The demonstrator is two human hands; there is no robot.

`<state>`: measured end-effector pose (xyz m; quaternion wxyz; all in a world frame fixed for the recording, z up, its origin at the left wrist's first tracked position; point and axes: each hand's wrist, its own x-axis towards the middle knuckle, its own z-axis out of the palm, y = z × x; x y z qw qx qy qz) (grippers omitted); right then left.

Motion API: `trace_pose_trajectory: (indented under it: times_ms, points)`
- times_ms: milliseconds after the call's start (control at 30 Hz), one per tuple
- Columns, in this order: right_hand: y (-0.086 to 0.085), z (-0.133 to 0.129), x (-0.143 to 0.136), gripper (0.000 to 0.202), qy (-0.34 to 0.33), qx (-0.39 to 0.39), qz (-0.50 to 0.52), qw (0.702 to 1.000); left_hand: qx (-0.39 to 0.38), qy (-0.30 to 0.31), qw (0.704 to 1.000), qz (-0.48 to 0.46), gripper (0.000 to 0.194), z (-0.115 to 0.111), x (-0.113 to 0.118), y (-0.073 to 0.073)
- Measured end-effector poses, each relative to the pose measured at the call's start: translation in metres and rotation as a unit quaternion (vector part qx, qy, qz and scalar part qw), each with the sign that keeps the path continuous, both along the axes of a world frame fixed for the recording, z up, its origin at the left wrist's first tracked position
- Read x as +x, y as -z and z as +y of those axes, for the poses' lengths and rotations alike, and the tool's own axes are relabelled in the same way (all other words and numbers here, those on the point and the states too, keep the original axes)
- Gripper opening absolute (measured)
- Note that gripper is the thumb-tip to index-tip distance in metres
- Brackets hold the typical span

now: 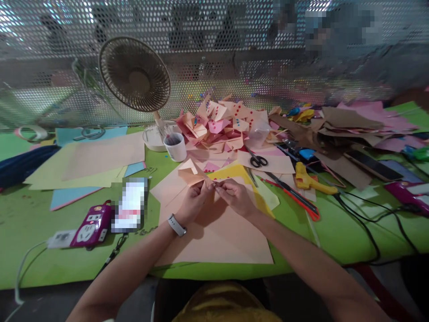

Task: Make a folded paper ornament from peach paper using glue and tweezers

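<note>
My left hand [197, 199], with a watch [176, 225] on its wrist, is closed on a folded piece of peach paper [190, 173]. Close against it, my right hand [237, 197] pinches at the paper's right edge, where the fingertips of both hands meet. Something small and shiny shows between the fingertips, too small to name. Beneath both hands lies a large peach sheet [217, 243], with a yellow sheet [250, 176] partly under its right side.
A heap of folded papers [224, 125] stands behind the hands, beside a white cup [175, 146] and a fan [136, 76]. Scissors [258, 160], a red-and-black cutter [296, 199] and a yellow glue gun [310, 181] lie rightward. Leftward are a phone [130, 205] and a purple power strip [92, 226].
</note>
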<state>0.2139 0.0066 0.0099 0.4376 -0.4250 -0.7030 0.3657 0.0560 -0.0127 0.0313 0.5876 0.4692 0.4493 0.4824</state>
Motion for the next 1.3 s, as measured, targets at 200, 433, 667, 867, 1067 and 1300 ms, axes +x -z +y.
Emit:
trace_pose_trajectory:
  times_ms: [200,433,667,867,1067,1300]
  points:
    - [0.000,-0.001,0.000,0.033,0.002,-0.001,-0.006,1.000,0.022,0.007,0.999,-0.026,0.031,0.001,0.001,0.002]
    - [0.002,0.000,0.001,0.031,0.001,-0.003,-0.006,1.000,0.023,0.002,1.000,-0.006,0.034,0.002,-0.001,0.007]
    - [0.004,0.000,0.000,0.030,0.007,-0.006,-0.007,1.000,0.013,0.010,0.999,0.027,0.033,0.001,-0.003,0.007]
    - [0.005,-0.001,0.000,0.030,0.014,-0.011,-0.011,1.000,0.021,0.016,0.999,0.041,0.033,0.003,-0.006,0.012]
    - [0.005,0.000,0.000,0.031,0.009,-0.002,-0.014,1.000,0.031,0.016,0.998,0.043,0.035,0.003,-0.005,0.013]
    - [0.002,-0.001,0.000,0.033,0.003,-0.001,-0.015,1.000,0.027,0.030,0.999,0.007,0.032,0.004,-0.004,0.014]
